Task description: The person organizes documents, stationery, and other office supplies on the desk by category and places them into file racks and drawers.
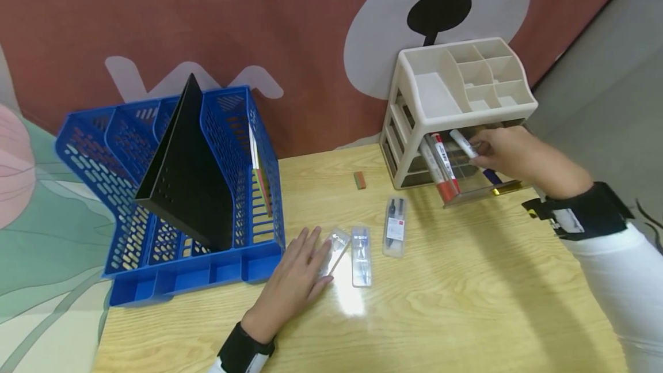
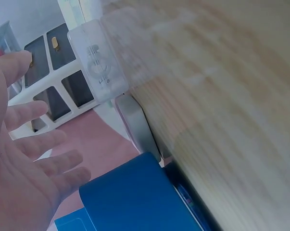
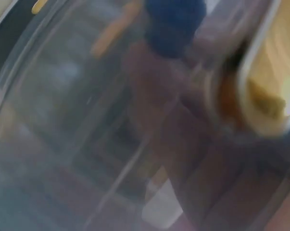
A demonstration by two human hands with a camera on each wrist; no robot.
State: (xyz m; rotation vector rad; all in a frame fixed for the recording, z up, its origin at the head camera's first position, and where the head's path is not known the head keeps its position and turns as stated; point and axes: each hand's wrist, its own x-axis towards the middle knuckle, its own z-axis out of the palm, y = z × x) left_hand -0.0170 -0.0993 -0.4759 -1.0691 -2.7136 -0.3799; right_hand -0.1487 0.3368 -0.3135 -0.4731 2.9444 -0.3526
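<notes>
My right hand [image 1: 528,157] reaches into the pulled-out clear drawer [image 1: 468,195] of the white desktop organizer [image 1: 448,109] and pinches a white marker [image 1: 462,141] with a blue end. Beside it in the drawer lie two red-ended markers, one a white-and-red marker [image 1: 444,160]. In the right wrist view the drawer front blurs much of the hand. My left hand [image 1: 291,278] lies on the table with its fingers spread, its fingertips at a clear flat case [image 1: 339,242]. A second clear case [image 1: 361,258] and a pen case [image 1: 395,229] with a white label lie to its right.
A blue desk file rack [image 1: 176,286] stands on the left, holding a black folder [image 1: 191,189] and thin booklets [image 1: 259,174]. A small orange-and-green eraser-like block [image 1: 359,180] lies near the back edge. Behind the wooden table [image 1: 440,315] hangs a patterned cloth [image 1: 311,33].
</notes>
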